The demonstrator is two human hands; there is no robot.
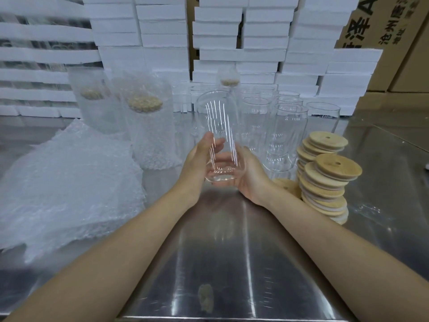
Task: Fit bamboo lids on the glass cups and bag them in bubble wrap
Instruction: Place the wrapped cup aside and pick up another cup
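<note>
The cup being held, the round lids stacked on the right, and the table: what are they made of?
The cup looks like clear, glossy glass: see-through, with bright light streaks. The lids look like pale matt wood, likely bamboo: tan, no shine. The table seems brushed metal, probably steel: silvery, with blurred reflections.

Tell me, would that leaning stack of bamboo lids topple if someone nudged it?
Probably: the front lid stack is tall and visibly skewed. Its loose round discs would likely slide apart, some maybe rolling on the smooth steel table.
</note>
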